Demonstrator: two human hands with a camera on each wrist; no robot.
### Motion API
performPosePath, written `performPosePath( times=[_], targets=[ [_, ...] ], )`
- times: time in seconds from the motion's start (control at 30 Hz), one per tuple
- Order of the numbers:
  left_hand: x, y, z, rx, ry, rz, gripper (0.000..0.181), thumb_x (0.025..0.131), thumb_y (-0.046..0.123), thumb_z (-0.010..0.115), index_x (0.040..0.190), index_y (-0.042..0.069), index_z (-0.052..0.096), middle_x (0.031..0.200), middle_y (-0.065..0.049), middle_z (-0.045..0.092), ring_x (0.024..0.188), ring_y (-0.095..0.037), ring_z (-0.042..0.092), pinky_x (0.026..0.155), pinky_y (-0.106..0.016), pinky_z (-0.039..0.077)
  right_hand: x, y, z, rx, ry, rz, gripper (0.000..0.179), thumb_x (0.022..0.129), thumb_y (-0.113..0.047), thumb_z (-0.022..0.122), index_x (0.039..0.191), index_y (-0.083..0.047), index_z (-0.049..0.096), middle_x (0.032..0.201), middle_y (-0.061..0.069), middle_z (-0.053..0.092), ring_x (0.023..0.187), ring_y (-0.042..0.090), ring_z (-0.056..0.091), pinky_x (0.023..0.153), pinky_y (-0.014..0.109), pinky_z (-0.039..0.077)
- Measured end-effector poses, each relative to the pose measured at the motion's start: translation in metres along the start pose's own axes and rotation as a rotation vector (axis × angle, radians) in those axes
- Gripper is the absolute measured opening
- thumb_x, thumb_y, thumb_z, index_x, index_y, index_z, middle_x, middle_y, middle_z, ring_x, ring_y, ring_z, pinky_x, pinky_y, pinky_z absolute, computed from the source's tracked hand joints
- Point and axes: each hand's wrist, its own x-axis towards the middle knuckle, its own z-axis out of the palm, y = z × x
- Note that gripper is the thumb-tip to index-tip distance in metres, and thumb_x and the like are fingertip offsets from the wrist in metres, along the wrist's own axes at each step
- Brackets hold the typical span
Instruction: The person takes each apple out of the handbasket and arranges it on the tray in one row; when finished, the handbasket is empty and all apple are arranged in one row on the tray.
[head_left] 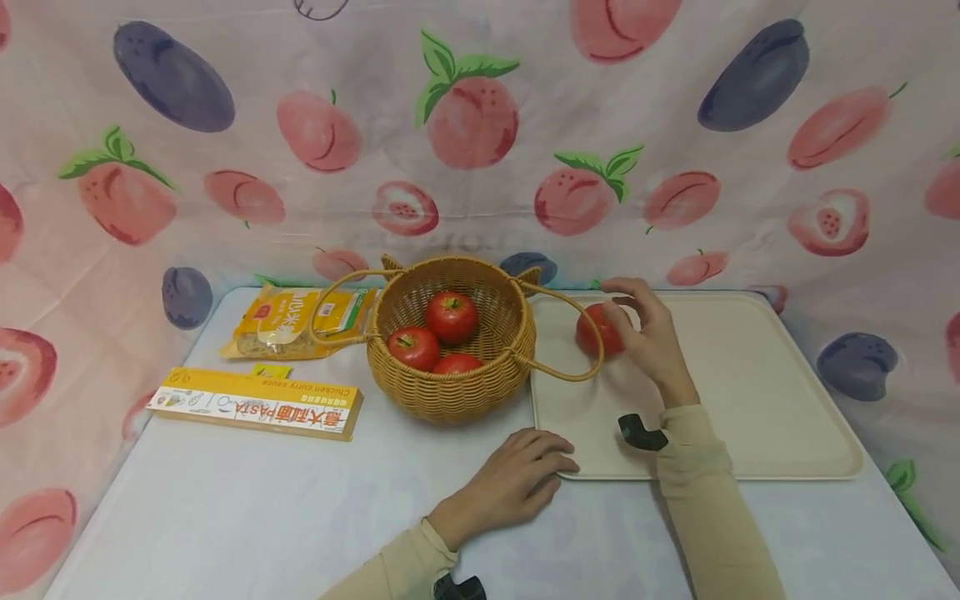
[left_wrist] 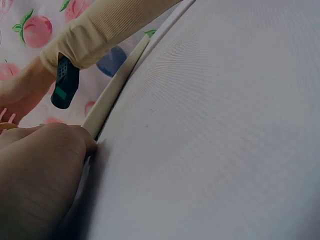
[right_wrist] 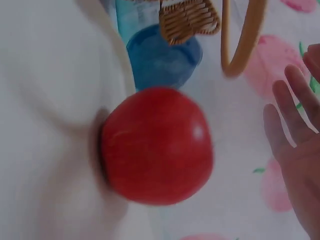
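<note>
While our right hand [head_left: 648, 333] hovers over the near-left part of the cream tray [head_left: 787, 392], the loose tomato [head_left: 597, 330] sits on that tray just to the hand's left, between our fingers and the wicker basket [head_left: 450, 350]. In the head view our fingertips seem to touch the tomato's right side or lie just beside it; in the right wrist view the fingers [right_wrist: 295, 130] are spread and straight with a gap of backdrop showing between them and the fruit [right_wrist: 156, 145], so we judge the hand open and holding nothing, though we cannot tell whether a thumb brushes the skin. The tomato is round, with no long axis to speak of, and it rests against the tray floor close to the basket's right handle loop [head_left: 570, 333].

Our left hand [head_left: 517, 483] lies palm down on the white table [head_left: 225, 517], fingers relaxed, its fingertips meeting the near-left corner of the tray; the left wrist view shows a knuckle [left_wrist: 45, 165] pressed to the tray's rim [left_wrist: 112, 95]. It grips nothing.

So the right hand is by far the nearer to the loose tomato, and the basket lies further left of both, holding three more tomatoes [head_left: 452, 317]. A yellow pasta box [head_left: 255, 404] and a yellow packet [head_left: 296, 321] rest on the table left of the basket, well apart from either hand.
</note>
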Motion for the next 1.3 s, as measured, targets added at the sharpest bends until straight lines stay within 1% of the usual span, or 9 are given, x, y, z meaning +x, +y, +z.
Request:
performPosePath(
  times=[0.1, 0.23, 0.3, 0.43, 0.63, 0.87, 0.97, 1.1, 1.3],
  targets=[
    [0.001, 0.000, 0.000, 0.008, 0.002, 0.010, 0.025, 0.092, 0.022, 0.056, 0.116, 0.028, 0.060, 0.128, 0.009, 0.052, 0.123, -0.009, 0.044, 0.111, -0.029, 0.033, 0.000, 0.001, 0.002, -0.056, -0.054, -0.002, 0.029, 0.085, 0.009, 0.060, 0.113, 0.004, 0.060, 0.113, 0.016, 0.061, 0.106, 0.012, 0.056, 0.095, 0.024, 0.047],
    [0.002, 0.000, -0.001, 0.015, 0.000, 0.015, 0.025, 0.092, 0.022, 0.056, 0.116, 0.027, 0.060, 0.128, 0.009, 0.053, 0.123, -0.009, 0.044, 0.111, -0.030, 0.033, 0.004, -0.002, 0.006, -0.121, -0.152, -0.033, 0.028, 0.086, 0.000, 0.063, 0.114, -0.007, 0.063, 0.113, 0.008, 0.062, 0.104, 0.015, 0.057, 0.092, 0.017, 0.045],
    [0.003, -0.001, -0.001, 0.016, 0.002, 0.013, 0.025, 0.092, 0.022, 0.056, 0.116, 0.027, 0.060, 0.127, 0.008, 0.053, 0.123, -0.010, 0.044, 0.112, -0.030, 0.033, 0.009, -0.006, 0.010, -0.130, -0.206, -0.060, 0.027, 0.088, -0.003, 0.063, 0.114, -0.009, 0.063, 0.112, 0.007, 0.063, 0.104, 0.020, 0.058, 0.092, 0.021, 0.046],
    [0.004, -0.001, -0.003, 0.010, 0.001, 0.004, 0.024, 0.092, 0.022, 0.056, 0.116, 0.027, 0.060, 0.127, 0.008, 0.054, 0.123, -0.010, 0.044, 0.112, -0.030, 0.032, 0.019, -0.014, 0.019, -0.148, -0.296, -0.095, 0.025, 0.089, -0.008, 0.062, 0.114, -0.013, 0.064, 0.113, 0.003, 0.063, 0.106, 0.018, 0.057, 0.093, 0.033, 0.047],
    [0.003, -0.001, -0.003, -0.006, -0.012, -0.011, 0.024, 0.092, 0.021, 0.056, 0.115, 0.027, 0.061, 0.127, 0.009, 0.053, 0.123, -0.009, 0.044, 0.112, -0.029, 0.032, 0.030, -0.022, 0.037, -0.180, -0.424, -0.191, 0.024, 0.089, -0.010, 0.063, 0.114, -0.012, 0.064, 0.114, 0.002, 0.063, 0.110, 0.016, 0.056, 0.092, 0.035, 0.047],
    [0.002, 0.000, -0.001, 0.015, -0.011, 0.003, 0.024, 0.093, 0.022, 0.055, 0.116, 0.027, 0.061, 0.127, 0.008, 0.053, 0.123, -0.010, 0.045, 0.111, -0.029, 0.034, 0.044, -0.028, 0.057, -0.183, -0.543, -0.328, 0.018, 0.091, -0.009, 0.061, 0.108, -0.010, 0.064, 0.106, 0.000, 0.063, 0.088, 0.008, 0.055, 0.077, 0.028, 0.049],
    [0.001, 0.000, 0.000, 0.020, -0.010, 0.006, 0.024, 0.093, 0.023, 0.055, 0.116, 0.027, 0.061, 0.127, 0.009, 0.053, 0.123, -0.009, 0.045, 0.112, -0.029, 0.033, 0.049, -0.034, 0.063, -0.197, -0.586, -0.328, 0.018, 0.093, -0.013, 0.058, 0.109, -0.014, 0.064, 0.107, -0.002, 0.062, 0.084, 0.006, 0.053, 0.071, 0.027, 0.049],
    [0.001, 0.000, 0.000, 0.022, -0.005, 0.009, 0.025, 0.093, 0.022, 0.055, 0.117, 0.027, 0.060, 0.128, 0.009, 0.053, 0.124, -0.009, 0.044, 0.112, -0.029, 0.033, 0.055, -0.041, 0.072, -0.209, -0.634, -0.317, 0.017, 0.093, -0.015, 0.057, 0.109, -0.015, 0.064, 0.107, -0.003, 0.062, 0.083, 0.007, 0.055, 0.072, 0.031, 0.052],
    [0.000, 0.000, -0.001, 0.032, 0.007, 0.020, 0.025, 0.093, 0.022, 0.055, 0.117, 0.027, 0.060, 0.128, 0.008, 0.053, 0.122, -0.009, 0.045, 0.111, -0.030, 0.034, 0.061, -0.046, 0.089, -0.223, -0.713, -0.335, 0.015, 0.092, -0.013, 0.058, 0.106, -0.013, 0.065, 0.103, -0.003, 0.062, 0.090, 0.007, 0.058, 0.079, 0.026, 0.052]
  ],
)
